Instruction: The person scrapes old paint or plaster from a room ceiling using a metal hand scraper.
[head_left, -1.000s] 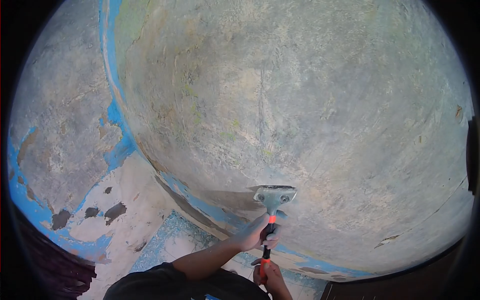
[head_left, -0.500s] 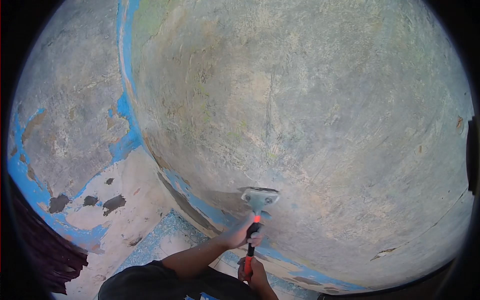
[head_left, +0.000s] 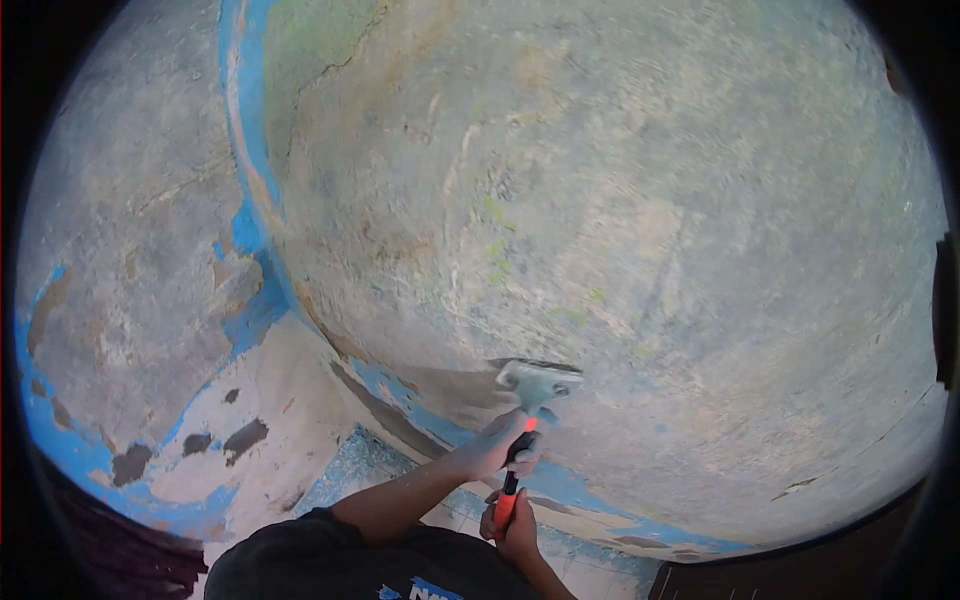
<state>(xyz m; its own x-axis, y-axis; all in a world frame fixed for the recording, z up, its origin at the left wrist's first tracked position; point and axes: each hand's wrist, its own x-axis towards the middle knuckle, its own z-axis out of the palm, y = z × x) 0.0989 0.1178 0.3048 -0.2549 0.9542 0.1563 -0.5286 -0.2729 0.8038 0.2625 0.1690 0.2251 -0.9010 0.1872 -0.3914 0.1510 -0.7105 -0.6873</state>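
A wide-bladed scraper [head_left: 540, 380] with a black and orange handle stands against the lower part of the grey, patchy wall [head_left: 620, 250]. Its blade edge points up the wall and seems to touch it. My left hand [head_left: 502, 447] is closed round the upper handle, just below the metal head. Lower down, my right hand [head_left: 512, 524] grips the orange end of the handle. A dark shadow lies on the wall left of the blade.
Blue paint strips [head_left: 250, 230] run down the corner and along the wall's base. The left wall [head_left: 140, 250] has peeling patches. Tiled floor [head_left: 440, 515] shows below. Dark purple cloth [head_left: 120, 545] is at lower left, and a dark brown surface [head_left: 760, 580] at lower right.
The scraper and both hands have shifted slightly right in view, with the blade a little higher. The camera view has also shifted, and more of the dark surface shows at lower right.
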